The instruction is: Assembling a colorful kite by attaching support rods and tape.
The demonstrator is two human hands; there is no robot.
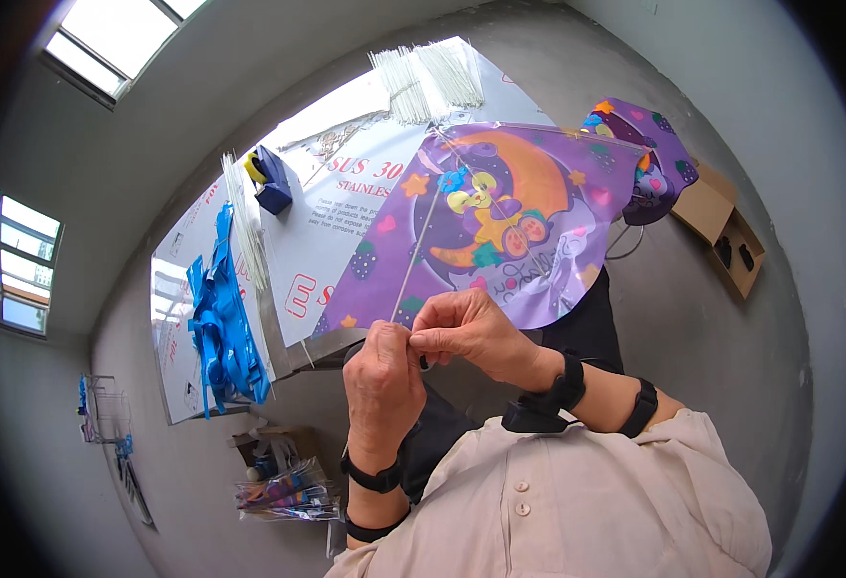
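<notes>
A purple kite (pixel 355 289) printed with an orange moon and a cartoon bear lies across the table's near right part, its lower edge hanging toward my lap. Along its left half runs a thin white rod (pixel 419 241), its near end reaching my left hand (pixel 382 385). That hand is closed, fingers curled around the rod's end. My right hand (pixel 476 332) pinches right beside it, thumb and fingertips meeting the left fingers. Whatever sits between the right fingertips is too small and covered to make out.
The table (pixel 312 217) bears a blue tape dispenser (pixel 271 183), blue strips (pixel 219 328) and white rod bundles (pixel 428 82). Another purple printed piece (pixel 668 159) hangs at the right. An open cardboard box (pixel 702 207) stands beyond it; bagged goods (pixel 288 493) lie low on the left.
</notes>
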